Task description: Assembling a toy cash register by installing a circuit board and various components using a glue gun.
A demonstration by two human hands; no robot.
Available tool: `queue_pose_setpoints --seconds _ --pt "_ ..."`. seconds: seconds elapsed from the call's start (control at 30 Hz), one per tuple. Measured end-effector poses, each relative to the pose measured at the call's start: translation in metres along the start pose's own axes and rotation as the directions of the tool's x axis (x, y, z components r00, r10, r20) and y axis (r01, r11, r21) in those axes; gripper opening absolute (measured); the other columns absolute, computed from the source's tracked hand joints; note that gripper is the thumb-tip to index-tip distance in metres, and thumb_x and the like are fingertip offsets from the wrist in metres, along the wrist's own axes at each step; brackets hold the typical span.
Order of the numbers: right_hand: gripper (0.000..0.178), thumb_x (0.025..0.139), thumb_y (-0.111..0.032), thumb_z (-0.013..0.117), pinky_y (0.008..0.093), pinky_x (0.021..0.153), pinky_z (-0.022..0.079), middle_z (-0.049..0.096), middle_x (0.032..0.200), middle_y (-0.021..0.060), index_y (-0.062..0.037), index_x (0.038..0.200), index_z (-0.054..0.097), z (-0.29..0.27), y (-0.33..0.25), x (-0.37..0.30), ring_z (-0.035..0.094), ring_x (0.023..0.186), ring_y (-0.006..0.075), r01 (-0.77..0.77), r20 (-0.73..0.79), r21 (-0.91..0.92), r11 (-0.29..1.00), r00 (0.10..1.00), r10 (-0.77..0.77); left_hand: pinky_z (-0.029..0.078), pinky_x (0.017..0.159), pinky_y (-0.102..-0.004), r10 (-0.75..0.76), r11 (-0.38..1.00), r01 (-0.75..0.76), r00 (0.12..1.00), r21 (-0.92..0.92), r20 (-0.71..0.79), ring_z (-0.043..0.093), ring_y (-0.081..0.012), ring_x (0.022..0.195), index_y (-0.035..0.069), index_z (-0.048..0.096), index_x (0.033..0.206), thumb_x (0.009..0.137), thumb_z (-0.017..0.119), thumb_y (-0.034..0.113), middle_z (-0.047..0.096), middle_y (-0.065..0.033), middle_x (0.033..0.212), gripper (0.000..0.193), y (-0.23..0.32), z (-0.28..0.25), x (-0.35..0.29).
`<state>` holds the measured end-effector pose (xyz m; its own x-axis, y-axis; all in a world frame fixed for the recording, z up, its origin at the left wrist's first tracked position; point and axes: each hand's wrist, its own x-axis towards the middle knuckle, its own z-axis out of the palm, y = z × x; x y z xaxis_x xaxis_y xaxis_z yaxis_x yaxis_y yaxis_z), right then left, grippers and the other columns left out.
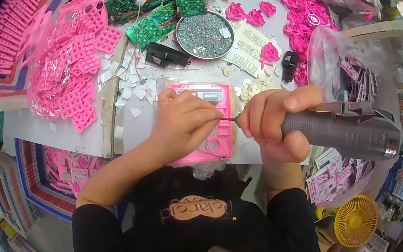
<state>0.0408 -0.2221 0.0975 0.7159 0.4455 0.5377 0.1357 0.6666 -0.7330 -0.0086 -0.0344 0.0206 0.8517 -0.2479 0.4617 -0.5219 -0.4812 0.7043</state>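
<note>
My right hand (279,119) is wrapped round a grey electric screwdriver (343,131), which lies nearly level with its thin bit (229,119) pointing left. My left hand (185,120) is closed in a pinch at the tip of that bit; whatever small thing the fingers hold there is hidden. Below the left hand, a pink plastic housing (228,103) lies open on the table. A grey cylindrical part (211,96) sits in its upper end, and thin wires (210,146) curl in its lower part. The left hand and wrist cover the housing's middle.
Behind the housing stands a round dish of small screws (205,36). Green circuit boards (153,26), pink keypad pieces (73,67) and white squares (132,79) lie to the left. Cream discs (258,86), a black part (290,65) and pink rosette-shaped parts (299,28) lie right.
</note>
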Motion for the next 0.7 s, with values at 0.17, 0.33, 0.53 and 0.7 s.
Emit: queue_pose_setpoints --seconds 0.17,0.33,0.53,0.7 --pt "0.039 0.09 -0.017 0.069 0.0344 0.058 0.047 0.05 0.065 0.0036 -0.0043 0.12 0.047 -0.001 0.003 -0.001 0.049 0.059 0.0159 -0.045 0.017 0.0 0.999 0.999 0.045 0.029 0.084 -0.0413 -0.031 0.993 0.034 0.999 -0.114 0.026 0.058 -0.0162 0.083 0.016 0.073 0.092 0.077 0.078 0.012 0.066 0.0046 0.086 0.017 -0.004 0.0 -0.002" --pt "0.038 0.09 -0.016 0.068 0.0343 0.058 0.048 0.051 0.065 0.0044 -0.003 0.118 0.047 -0.006 0.01 -0.002 0.049 0.059 0.0161 -0.023 -0.004 0.06 0.998 1.0 0.023 0.031 0.091 -0.0449 -0.014 1.0 0.014 0.999 0.002 -0.031 0.057 -0.0173 0.093 0.015 0.07 0.095 0.074 0.08 0.017 0.063 0.0031 0.092 0.024 -0.007 0.003 0.004" --pt "0.03 0.087 -0.006 0.056 0.0351 0.051 0.042 0.045 0.06 0.0059 -0.0016 0.115 0.047 -0.041 0.049 0.007 0.043 0.052 0.0166 -0.051 -0.186 -0.345 0.937 0.982 -0.015 0.026 0.099 -0.0525 -0.051 0.91 0.0 0.993 0.415 0.11 0.054 -0.0207 0.109 0.016 0.067 0.104 0.075 0.078 0.023 0.062 0.0029 0.108 0.031 -0.026 0.007 0.013" --pt "0.021 0.085 -0.001 0.06 0.0353 0.054 0.046 0.051 0.062 0.0083 -0.0014 0.103 0.05 -0.051 0.069 0.001 0.048 0.054 0.0164 -0.138 -0.226 -0.376 0.916 0.973 0.054 0.026 0.099 -0.0526 -0.053 0.915 0.024 0.997 0.403 0.062 0.054 -0.0212 0.107 0.016 0.067 0.102 0.073 0.078 0.021 0.063 0.0041 0.106 0.031 -0.025 0.011 0.01"
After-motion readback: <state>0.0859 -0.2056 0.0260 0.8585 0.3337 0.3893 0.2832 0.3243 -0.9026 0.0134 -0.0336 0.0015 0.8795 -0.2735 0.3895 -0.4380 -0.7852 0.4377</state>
